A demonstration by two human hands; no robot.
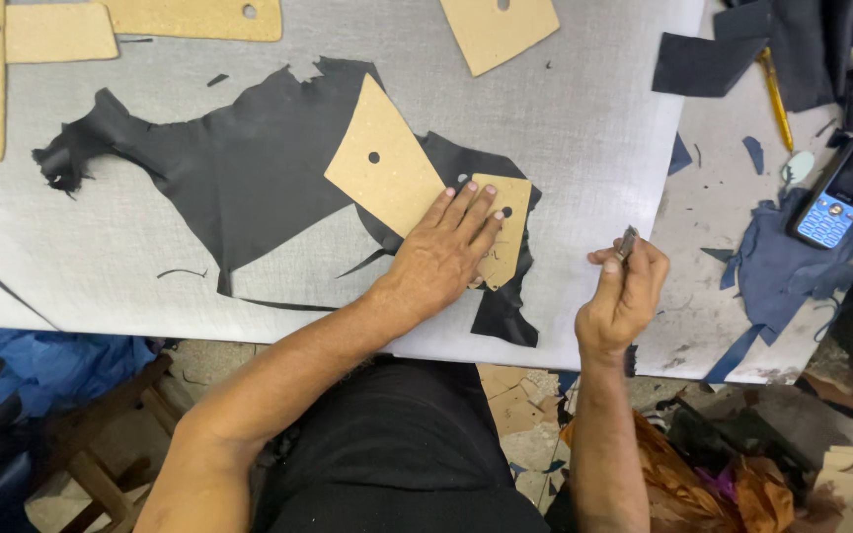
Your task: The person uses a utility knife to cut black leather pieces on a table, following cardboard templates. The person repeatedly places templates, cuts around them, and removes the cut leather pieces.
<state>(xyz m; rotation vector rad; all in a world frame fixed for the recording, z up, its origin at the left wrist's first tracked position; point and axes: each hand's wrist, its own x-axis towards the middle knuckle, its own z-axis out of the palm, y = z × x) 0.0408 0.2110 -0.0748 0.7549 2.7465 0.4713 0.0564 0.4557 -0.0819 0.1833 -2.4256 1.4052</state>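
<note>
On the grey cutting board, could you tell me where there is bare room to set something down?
Free: the board below the black leather, left of the left hand, and the strip above the right hand. Crowded: the top edge with cardboard patterns, and the right side around the phone.

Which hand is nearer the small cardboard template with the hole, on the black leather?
Left. The left hand lies flat on the small cardboard template, fingers pressing it down. The right hand is off to its right, apart, holding a small tool.
</note>
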